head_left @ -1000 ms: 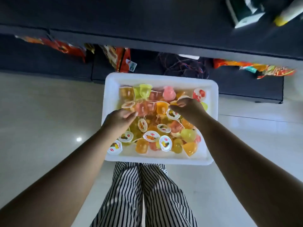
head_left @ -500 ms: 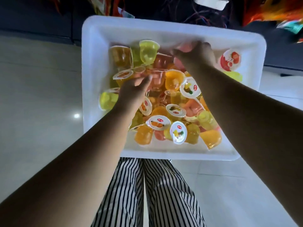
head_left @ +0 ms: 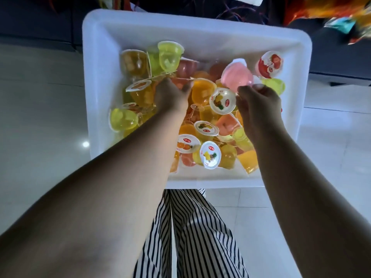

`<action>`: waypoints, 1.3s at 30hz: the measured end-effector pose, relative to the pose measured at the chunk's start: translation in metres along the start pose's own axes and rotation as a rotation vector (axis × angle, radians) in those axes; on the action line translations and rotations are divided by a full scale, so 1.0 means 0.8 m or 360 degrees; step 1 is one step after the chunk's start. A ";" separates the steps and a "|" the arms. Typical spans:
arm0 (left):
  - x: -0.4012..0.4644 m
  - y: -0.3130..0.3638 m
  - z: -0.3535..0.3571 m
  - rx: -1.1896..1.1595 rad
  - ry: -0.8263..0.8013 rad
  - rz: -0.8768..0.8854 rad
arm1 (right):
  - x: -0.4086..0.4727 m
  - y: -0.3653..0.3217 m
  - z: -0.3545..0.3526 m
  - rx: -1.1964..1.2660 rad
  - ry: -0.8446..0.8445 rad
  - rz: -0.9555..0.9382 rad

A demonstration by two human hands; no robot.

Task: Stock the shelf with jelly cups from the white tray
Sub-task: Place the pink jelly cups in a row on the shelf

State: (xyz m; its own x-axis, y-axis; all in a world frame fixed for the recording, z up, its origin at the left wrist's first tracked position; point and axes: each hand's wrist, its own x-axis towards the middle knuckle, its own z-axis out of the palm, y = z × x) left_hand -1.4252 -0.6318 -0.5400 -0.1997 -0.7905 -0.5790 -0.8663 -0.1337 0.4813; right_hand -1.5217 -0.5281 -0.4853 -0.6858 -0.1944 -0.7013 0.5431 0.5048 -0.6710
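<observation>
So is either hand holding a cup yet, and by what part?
Right hand pinches the pink plastic jelly cup at its rim; left hand's hold cannot be told.

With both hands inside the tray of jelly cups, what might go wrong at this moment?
1. The jelly cups lie loosely heaped, many tilted or upside down; pulling one out may tumble its neighbours.
2. The right hand seems to pinch the pink cup near its rim, so it may slip.
3. The left hand reaches into the pile; thin foil lids there may be bent or torn.
</observation>
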 end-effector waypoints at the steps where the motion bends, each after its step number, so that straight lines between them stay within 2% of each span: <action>1: 0.001 0.003 0.000 0.0019 0.0004 -0.0023 | -0.007 0.001 -0.004 0.0211 -0.0039 0.0045; 5: -0.001 0.011 -0.002 -0.0025 0.0011 -0.0076 | -0.023 0.002 -0.016 0.0779 -0.0169 0.0174; 8: -0.001 0.003 -0.005 -0.0228 -0.0037 -0.0104 | -0.033 -0.002 -0.023 0.1125 -0.0296 0.0237; 12: -0.033 -0.001 -0.045 -0.0428 -0.0116 0.0040 | -0.050 -0.008 -0.029 0.1196 -0.0652 0.0276; 14: -0.057 0.000 -0.075 -0.0689 -0.0270 0.0038 | -0.063 -0.017 -0.030 0.1285 -0.0666 0.0363; 17: -0.097 0.018 -0.121 -0.1259 -0.0572 -0.0135 | -0.086 -0.041 -0.031 0.1421 -0.0570 0.0444; 19: -0.121 0.037 -0.148 -0.1523 -0.0681 -0.0212 | -0.100 -0.058 -0.038 0.1481 -0.0643 0.0445; 21: -0.143 0.062 -0.172 -0.1620 -0.0733 -0.0178 | -0.113 -0.078 -0.045 0.1541 -0.0788 0.0441; 24: -0.177 0.108 -0.219 -0.1691 -0.0743 -0.0029 | -0.149 -0.131 -0.059 0.1403 -0.0942 0.0234; 27: -0.211 0.157 -0.276 -0.1756 -0.0724 0.0205 | -0.193 -0.196 -0.071 0.1197 -0.0964 0.0058; 31: -0.262 0.211 -0.359 -0.1790 -0.0664 0.0561 | -0.249 -0.288 -0.084 0.1197 -0.1168 -0.0159; 39: -0.372 0.297 -0.535 -0.1898 -0.0368 0.1202 | -0.389 -0.469 -0.101 0.0886 -0.1616 -0.0770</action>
State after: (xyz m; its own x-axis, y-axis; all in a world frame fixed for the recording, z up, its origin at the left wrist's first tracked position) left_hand -1.3758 -0.6837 0.0282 -0.6004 -0.7994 0.0240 0.3522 -0.2373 0.9053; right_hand -1.5510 -0.5891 0.0040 -0.3242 -0.9442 -0.0578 0.6405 -0.1741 -0.7479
